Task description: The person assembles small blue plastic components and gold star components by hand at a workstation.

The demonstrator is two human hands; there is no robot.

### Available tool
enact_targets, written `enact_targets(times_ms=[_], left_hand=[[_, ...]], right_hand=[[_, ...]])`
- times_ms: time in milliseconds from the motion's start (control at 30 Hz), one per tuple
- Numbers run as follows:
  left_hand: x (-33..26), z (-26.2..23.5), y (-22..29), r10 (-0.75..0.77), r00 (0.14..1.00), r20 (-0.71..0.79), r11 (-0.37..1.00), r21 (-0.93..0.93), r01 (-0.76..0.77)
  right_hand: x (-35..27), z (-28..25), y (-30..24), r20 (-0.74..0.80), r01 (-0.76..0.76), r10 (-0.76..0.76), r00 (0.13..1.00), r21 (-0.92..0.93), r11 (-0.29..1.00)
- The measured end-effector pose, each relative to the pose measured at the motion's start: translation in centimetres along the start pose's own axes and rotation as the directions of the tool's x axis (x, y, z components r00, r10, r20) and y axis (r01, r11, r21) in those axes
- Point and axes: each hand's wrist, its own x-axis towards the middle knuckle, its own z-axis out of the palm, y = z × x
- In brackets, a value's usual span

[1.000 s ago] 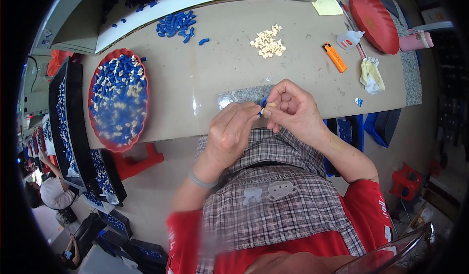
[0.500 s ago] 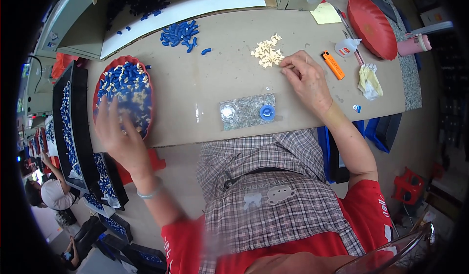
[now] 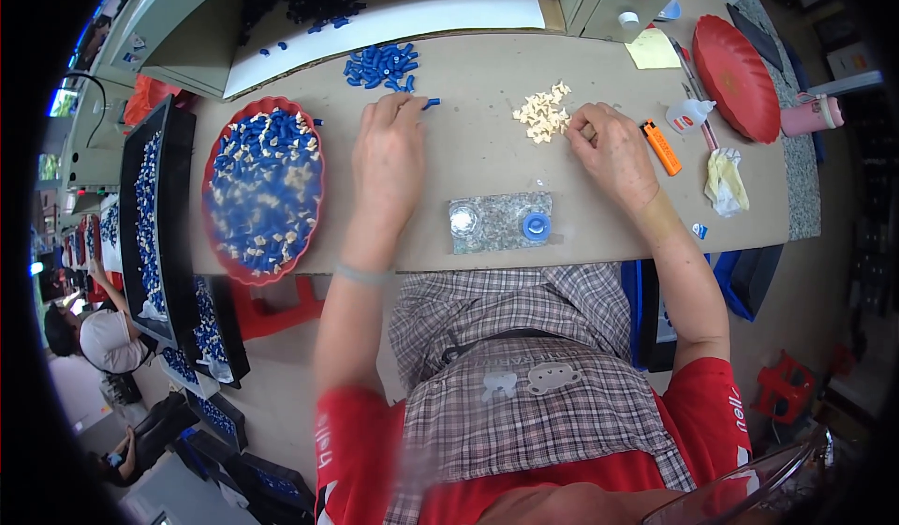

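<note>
My left hand (image 3: 389, 155) is over the table, palm down, with its fingers drawn together at the near end of a small curved blue piece (image 3: 432, 103). Just beyond it lies a loose pile of similar blue pieces (image 3: 381, 64). My right hand (image 3: 609, 150) rests at the right side of a pile of small cream pieces (image 3: 543, 113), thumb and fingers pinched; whatever is between the tips is too small to make out. Between my forearms, near the table edge, sits a speckled grey slab (image 3: 494, 223) with a clear disc (image 3: 463, 222) and a blue ring-shaped holder (image 3: 536, 226).
Left, a red scalloped tray (image 3: 319, 188) holds blue and cream pieces. On the right lie an orange lighter (image 3: 662, 147), a small white bottle (image 3: 690, 115), a crumpled cloth (image 3: 725, 183) and another red tray (image 3: 737, 77). Black bins (image 3: 173, 225) stand beyond the table's left end.
My left hand has moved from over the red tray, right and away from me, to the lone blue piece. My right hand stays by the cream pile. The whole view has shifted slightly.
</note>
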Motion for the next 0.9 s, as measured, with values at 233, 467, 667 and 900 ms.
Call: enact_targets(times_ms=[233, 467, 667, 900], left_hand=[[1.4, 2.8, -0.9, 0.029, 0.999, 0.015, 0.998, 0.057, -0.030], [1.8, 2.6, -1.0, 0.017, 0.996, 0.090, 0.992, 0.121, -0.028], [0.1, -0.1, 0.7, -0.052, 0.996, 0.070, 0.985, -0.164, 0.062], [-3.5, -2.9, 3.0, -0.088, 0.987, 0.137, 0.879, -0.456, 0.141]], right_hand=[[-1.5, -2.1, -0.2, 0.478, -0.563, 0.306, 0.823, 0.613, 0.555], [-3.6, -2.4, -1.7, 0.578, -0.609, 0.194, 0.793, 0.751, 0.254], [-4.8, -2.5, -2.3, 0.620, -0.630, 0.137, 0.773, 0.721, 0.290], [-5.4, -2.8, -3.4, 0.632, -0.595, 0.085, 0.770, 0.663, 0.455]])
